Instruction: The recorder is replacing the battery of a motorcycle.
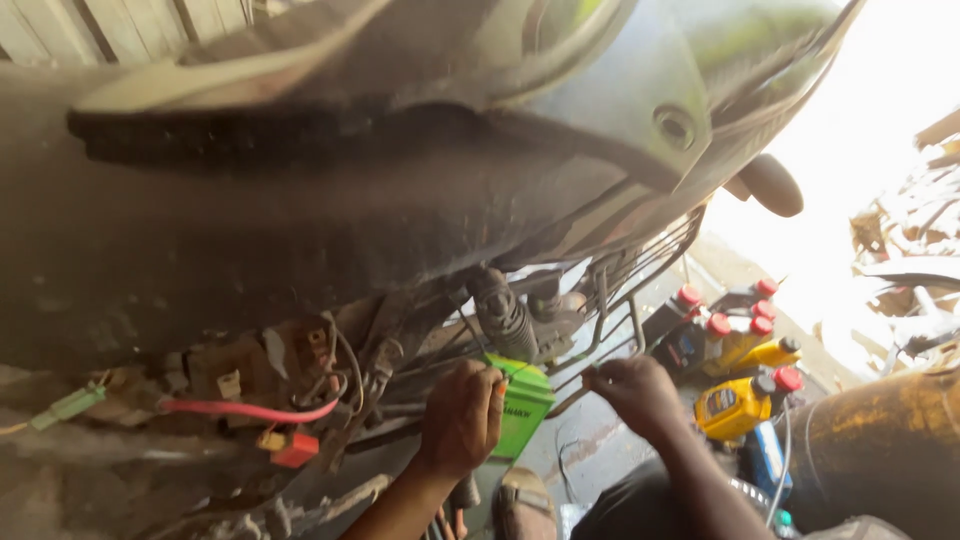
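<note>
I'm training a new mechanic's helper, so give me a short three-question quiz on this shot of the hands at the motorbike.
1. True or false: the left hand rests against the green box.
2. The thick cable left of the hands is which colour? A blue, B red, C white.
3. What colour are the caps on the oil bottles beyond the right hand?

Key: 1 true; 2 B; 3 red.

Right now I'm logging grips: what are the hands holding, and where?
The left hand grips the green box by its side edge. The right hand pinches something thin; what it is cannot be told.
</note>
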